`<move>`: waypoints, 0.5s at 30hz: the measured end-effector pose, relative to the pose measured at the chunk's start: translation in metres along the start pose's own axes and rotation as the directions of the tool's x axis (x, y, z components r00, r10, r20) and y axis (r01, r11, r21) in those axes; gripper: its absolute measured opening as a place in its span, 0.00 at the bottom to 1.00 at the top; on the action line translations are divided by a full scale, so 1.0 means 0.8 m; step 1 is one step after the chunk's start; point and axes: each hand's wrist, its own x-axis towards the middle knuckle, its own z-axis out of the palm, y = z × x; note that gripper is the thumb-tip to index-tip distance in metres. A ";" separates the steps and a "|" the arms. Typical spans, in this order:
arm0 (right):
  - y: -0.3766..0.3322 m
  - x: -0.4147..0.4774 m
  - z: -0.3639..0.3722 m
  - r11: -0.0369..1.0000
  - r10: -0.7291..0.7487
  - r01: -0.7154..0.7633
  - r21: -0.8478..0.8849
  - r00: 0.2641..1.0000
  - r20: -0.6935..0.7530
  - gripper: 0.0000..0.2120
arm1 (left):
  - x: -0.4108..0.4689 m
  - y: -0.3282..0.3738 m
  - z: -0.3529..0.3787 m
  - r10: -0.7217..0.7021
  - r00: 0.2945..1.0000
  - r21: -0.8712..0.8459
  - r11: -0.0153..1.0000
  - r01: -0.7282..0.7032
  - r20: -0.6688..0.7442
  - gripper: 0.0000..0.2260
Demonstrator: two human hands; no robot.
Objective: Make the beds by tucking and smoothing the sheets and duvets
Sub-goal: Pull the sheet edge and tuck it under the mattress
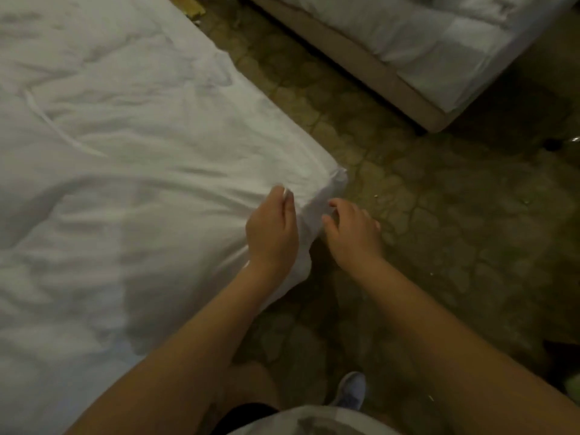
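**Both hands at the duvet corner**

A wrinkled white fabric duvet (125,152) covers the near bed and fills the left half of the view. Its corner hangs over the mattress edge just in front of the person. The left hand (272,233) lies on top of that corner with thumb and forefinger closed on a small fold of the cloth — a pinch, with a white ridge showing at the fingertips. The right hand (353,230) sits just beside it, on the floor side of the corner. Its fingers are curled and their tips meet the hanging cloth, but I cannot tell whether they grip it or only touch it. The two hands are close yet apart, with the draped corner between them.

Below lies a dark green-brown patterned carpet (439,215). A second bed with white bedding and a beige upholstered base (361,69) stands well apart across the aisle, at upper right. A grey sports shoe (350,390) — on the person's foot — shows on the carpet near the bottom edge.
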 end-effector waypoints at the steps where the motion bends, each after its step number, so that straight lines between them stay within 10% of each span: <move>1: 0.021 -0.002 -0.008 1.000 -0.003 0.003 0.006 1.000 0.011 0.19 | -0.008 0.016 0.014 -0.002 1.000 -0.007 1.000 0.002 -0.003 0.11; 15: 0.158 0.169 0.054 0.985 0.033 -0.067 0.157 0.977 0.212 0.19 | -0.026 -0.067 0.188 -0.217 0.955 0.201 0.963 0.177 0.201 0.10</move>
